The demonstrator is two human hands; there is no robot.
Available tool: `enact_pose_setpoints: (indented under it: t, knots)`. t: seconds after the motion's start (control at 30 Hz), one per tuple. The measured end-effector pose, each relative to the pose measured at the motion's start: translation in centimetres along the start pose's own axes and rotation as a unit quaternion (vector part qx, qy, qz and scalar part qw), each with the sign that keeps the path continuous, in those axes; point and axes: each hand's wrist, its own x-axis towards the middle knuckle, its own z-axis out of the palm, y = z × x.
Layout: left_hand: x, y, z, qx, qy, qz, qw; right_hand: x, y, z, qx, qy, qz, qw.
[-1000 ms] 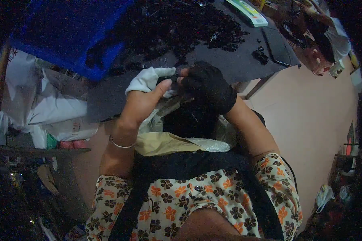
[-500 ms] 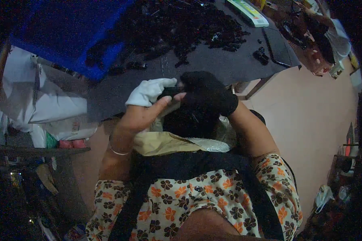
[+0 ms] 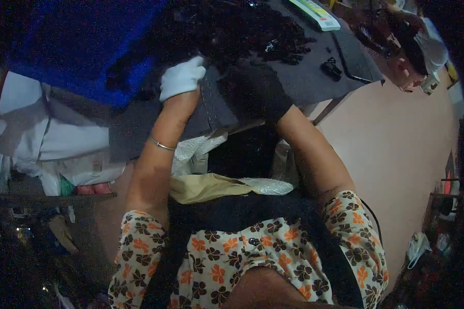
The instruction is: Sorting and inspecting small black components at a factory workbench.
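My left hand (image 3: 182,78), in a white glove, reaches to the near edge of a pile of small black parts (image 3: 227,31) on the dark grey tabletop. Its fingers are curled in, and whatever they may hold is hidden. My right hand (image 3: 255,87), in a black glove, is beside it over the table, close to the same pile. Its fingers blend into the dark parts, so their pose does not show. Below the table edge, an open bag with tan paper (image 3: 206,188) and bubble lining (image 3: 270,186) sits against my apron.
Blue sheeting (image 3: 82,46) covers the table's left side. A white and green box (image 3: 314,14) lies at the far right, with a lone black part (image 3: 331,69) nearer. White sacks (image 3: 77,139) stand at left. Pinkish floor (image 3: 386,149) shows at right.
My hands were together over the bag around a small dark piece. They have separated and moved forward to the pile. That piece no longer shows in either hand.
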Motion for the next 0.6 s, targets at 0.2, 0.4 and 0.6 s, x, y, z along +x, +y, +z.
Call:
enact_pose_setpoints:
  t: [0.2, 0.4, 0.6]
  knots:
    - [-2.4, -0.1, -1.4, -0.288, 0.207, 0.033, 0.934, 0.0, -0.2, 0.0, 0.023, 0.076, -0.018, 0.997]
    - [-4.1, 0.0, -2.7, -0.699, -0.029, -0.197, 0.686, -0.6, 0.5, -0.4, 0.171, 0.027, 0.053, 0.984]
    - [-5.1, 1.6, -2.7, -0.766, -0.025, -0.163, 0.622, -1.6, -0.4, -0.6, 0.366, 0.048, 0.0, 0.93]
